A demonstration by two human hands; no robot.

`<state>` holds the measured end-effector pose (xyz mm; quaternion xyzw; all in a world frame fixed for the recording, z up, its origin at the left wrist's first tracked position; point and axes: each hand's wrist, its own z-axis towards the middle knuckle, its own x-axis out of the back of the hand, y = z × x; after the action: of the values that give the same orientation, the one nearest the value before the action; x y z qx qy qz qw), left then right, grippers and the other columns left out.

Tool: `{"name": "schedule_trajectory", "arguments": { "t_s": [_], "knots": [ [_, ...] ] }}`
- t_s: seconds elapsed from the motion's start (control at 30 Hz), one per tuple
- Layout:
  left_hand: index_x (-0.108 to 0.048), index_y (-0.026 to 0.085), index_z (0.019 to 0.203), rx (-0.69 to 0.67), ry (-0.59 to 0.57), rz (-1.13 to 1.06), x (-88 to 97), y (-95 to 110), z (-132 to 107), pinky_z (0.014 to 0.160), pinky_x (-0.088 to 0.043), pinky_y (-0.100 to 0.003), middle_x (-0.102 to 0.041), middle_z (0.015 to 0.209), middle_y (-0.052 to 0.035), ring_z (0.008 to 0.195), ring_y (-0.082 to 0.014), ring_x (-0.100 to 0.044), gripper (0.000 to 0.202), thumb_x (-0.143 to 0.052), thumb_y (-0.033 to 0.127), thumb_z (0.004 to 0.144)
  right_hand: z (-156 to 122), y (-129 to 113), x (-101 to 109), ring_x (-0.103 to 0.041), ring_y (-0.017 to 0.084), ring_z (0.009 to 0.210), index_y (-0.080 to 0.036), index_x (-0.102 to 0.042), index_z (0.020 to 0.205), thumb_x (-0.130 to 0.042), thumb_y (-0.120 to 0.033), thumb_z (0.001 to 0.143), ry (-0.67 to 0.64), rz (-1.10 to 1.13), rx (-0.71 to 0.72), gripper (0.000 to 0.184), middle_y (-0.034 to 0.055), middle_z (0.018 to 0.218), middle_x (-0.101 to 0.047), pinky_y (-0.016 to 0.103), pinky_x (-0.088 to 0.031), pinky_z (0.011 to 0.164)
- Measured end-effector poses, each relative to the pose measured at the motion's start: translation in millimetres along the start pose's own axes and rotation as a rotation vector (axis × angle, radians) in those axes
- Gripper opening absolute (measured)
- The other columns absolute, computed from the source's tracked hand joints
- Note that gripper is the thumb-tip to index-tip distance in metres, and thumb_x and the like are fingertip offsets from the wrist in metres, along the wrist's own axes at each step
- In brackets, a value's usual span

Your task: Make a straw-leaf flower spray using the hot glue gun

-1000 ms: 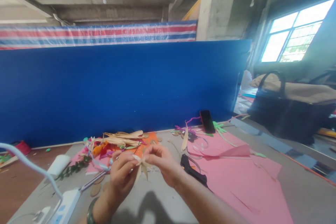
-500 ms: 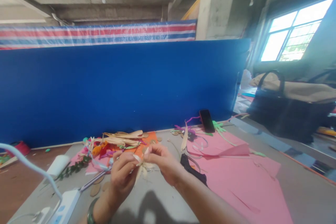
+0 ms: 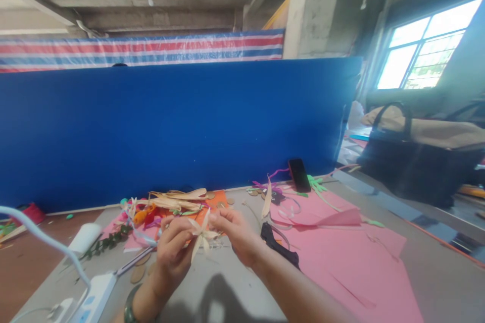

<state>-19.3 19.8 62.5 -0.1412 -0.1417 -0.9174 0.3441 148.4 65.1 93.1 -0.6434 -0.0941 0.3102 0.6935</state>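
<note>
Between my two hands is a pale flower (image 3: 203,235) with narrow pointed petals, apparently of dried husk. My left hand (image 3: 175,245) has its fingers closed around the flower's left side. The thumb and fingers of my right hand (image 3: 233,229) are pinched together at a petal on the right. A pile of dried husk strips (image 3: 182,197) lies just beyond, on an orange sheet (image 3: 220,198). To the right of my right wrist rests a black glue gun (image 3: 278,245), partly behind my forearm.
Pink paper (image 3: 364,262) covers the right side of the table. A black phone (image 3: 299,175) leans on the blue partition (image 3: 170,126). At left are a white power strip (image 3: 94,298), a white roll (image 3: 85,238) and a utility knife (image 3: 134,261). A dark bag (image 3: 409,161) stands far right.
The flower's petals now show more spread and one points upward. My right fingers have shifted slightly along its right side. A dark rounded shape has appeared above the partition's top edge.
</note>
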Motion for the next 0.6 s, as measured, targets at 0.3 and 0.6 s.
{"name": "schedule_trajectory", "arguments": {
  "t_s": [0.3,0.6],
  "knots": [
    [-0.063,0.019,0.078,0.074,-0.038,-0.026,3.2,1,0,0.073,-0.04,-0.035,-0.06,0.075,-0.0019,0.073,-0.018,-0.056,0.015,-0.057,0.007,0.084,-6,-4,-1,-0.049,0.01,0.057,-0.014,-0.061,0.06,-0.08,-0.038,0.061,-0.022,-0.036,-0.041,0.031,-0.0008,0.059,-0.061,0.024,-0.035,0.06],
    [-0.061,0.021,0.073,0.241,-0.028,-0.188,-1.0,-4,-8,0.069,-0.041,-0.031,-0.057,0.075,-0.0007,0.073,-0.0179,-0.052,0.015,-0.059,0.012,0.085,-5,-3,-2,-0.047,0.009,0.057,-0.015,-0.057,0.06,-0.082,-0.043,0.062,-0.054,0.005,-0.061,0.038,-0.0027,0.058,-0.058,0.023,-0.033,0.058]
  ]
}}
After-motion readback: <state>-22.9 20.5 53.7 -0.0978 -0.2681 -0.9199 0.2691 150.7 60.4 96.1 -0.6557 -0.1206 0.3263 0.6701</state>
